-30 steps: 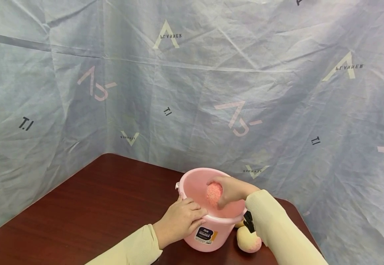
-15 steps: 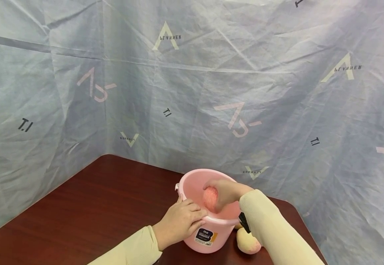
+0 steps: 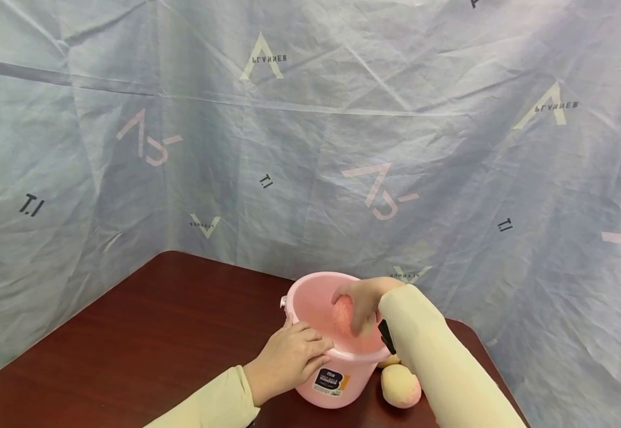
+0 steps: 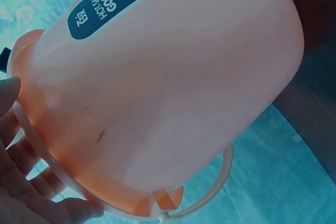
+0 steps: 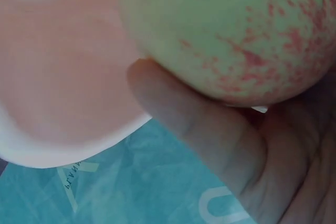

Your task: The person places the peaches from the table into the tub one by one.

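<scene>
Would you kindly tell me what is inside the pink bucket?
The right hand holds a round fruit within the mouth of the bucket. The bottom, mostly covered by hand, fruit and rim, cannot be judged.

Right hand [image 3: 366,298]: wrist now higher above bucket [image 3: 361,378] than half second ago. Pink-and-yellow fruit [image 3: 342,315] in grip shifts slightly up, rightward; yellow side becomes visible below hand.

We see grey-blue cloth [image 3: 300,131] hanging behind and beside the table [image 3: 155,339], creased all over and turning a corner at the left. Pale yellow, pink and black prints [image 3: 269,59] dot it — we make out PLANNER, flipped. Our tabletop is dark reddish-brown, softly shiny, its far corners rounded.
</scene>
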Demonstrator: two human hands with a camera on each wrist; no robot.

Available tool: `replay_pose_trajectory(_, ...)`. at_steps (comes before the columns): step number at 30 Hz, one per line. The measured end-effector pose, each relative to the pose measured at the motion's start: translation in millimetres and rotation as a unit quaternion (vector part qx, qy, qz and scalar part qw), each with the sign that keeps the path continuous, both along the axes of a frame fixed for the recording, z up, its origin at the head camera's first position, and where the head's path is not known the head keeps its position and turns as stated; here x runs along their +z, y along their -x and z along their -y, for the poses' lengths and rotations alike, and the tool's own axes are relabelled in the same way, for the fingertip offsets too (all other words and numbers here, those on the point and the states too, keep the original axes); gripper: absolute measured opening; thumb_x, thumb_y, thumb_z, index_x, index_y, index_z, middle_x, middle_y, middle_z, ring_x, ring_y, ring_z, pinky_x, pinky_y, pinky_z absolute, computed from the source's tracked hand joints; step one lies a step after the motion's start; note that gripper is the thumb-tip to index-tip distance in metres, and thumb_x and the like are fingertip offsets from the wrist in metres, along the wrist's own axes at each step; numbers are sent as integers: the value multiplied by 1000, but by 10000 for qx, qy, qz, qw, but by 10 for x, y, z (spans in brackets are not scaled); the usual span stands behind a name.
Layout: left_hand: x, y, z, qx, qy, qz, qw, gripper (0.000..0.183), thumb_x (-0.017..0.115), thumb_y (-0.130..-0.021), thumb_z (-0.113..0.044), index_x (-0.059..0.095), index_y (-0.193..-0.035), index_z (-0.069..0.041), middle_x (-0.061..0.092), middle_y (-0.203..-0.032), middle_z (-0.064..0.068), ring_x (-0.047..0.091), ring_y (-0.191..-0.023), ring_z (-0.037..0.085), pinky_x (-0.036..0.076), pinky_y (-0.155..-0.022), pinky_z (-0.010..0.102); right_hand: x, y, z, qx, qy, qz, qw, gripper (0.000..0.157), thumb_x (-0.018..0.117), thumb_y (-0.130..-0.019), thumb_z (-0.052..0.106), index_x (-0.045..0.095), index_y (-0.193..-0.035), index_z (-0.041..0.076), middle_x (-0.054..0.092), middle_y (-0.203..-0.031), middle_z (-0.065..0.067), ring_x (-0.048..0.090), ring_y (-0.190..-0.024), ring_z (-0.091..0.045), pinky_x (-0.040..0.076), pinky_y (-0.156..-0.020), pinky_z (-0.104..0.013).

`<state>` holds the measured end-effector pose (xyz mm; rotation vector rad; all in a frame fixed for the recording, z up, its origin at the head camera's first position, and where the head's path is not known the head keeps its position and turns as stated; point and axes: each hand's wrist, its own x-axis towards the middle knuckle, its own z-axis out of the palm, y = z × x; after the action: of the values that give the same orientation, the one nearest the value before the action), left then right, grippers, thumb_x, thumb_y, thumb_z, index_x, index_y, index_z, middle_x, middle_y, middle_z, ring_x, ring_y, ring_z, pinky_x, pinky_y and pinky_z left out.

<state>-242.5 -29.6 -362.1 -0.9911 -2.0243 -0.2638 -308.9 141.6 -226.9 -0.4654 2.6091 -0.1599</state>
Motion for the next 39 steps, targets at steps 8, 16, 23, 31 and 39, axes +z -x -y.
replay_pose_trajectory(8, 2, -10, -18, -26, 93, 6, 10000, 14, 72, -85, -30, 74, -97, -22, 67, -88, -10, 57, -84, 11, 49, -79, 31, 18, 33, -1, 27, 153, 7, 9999, 74, 82, -68, 4, 51, -133, 20, 50, -126, -8, 59, -85, -20, 54, -64, -35)
replay_pose_trajectory(16, 23, -26, -16, 6, 142, 14, 9999, 14, 71, -86, -30, 74, -97, -23, 67, -88, -10, 57, -85, 11, 48, -77, 32, 1, 42, 6, 78, 145, -88, 9998, 73, 82, -68, 5, 51, -132, 22, 50, -128, -8, 58, -89, -20, 54, -67, -37)
replay_pose_trajectory(23, 31, -37, -10, 61, 166, 30, 9998, 16, 71, -85, -31, 75, -98, -23, 68, -88, -10, 58, -85, 10, 48, -77, 30, -18, 43, 25, 57, 157, -76, 9998, 73, 83, -66, 5, 53, -130, 23, 51, -121, -6, 58, -81, -20, 53, -65, -34)
replay_pose_trajectory(31, 24, -33, -6, 93, 151, 5, 9998, 15, 71, -85, -31, 74, -97, -23, 67, -87, -10, 58, -85, 10, 48, -76, 31, -67, 24, 52, 179, 133, -193, 9996, 72, 84, -64, 4, 55, -128, 21, 52, -117, -4, 57, -86, -21, 54, -65, -36)
replay_pose_trajectory(39, 19, -33, 5, 191, 153, 42, 9997, 16, 70, -86, -33, 73, -99, -24, 66, -87, -9, 58, -85, 11, 51, -78, 36, -66, 12, 58, 164, 378, -152, 9990, 66, 79, -75, 5, 51, -135, 15, 50, -134, -13, 58, -109, -26, 55, -80, -42)
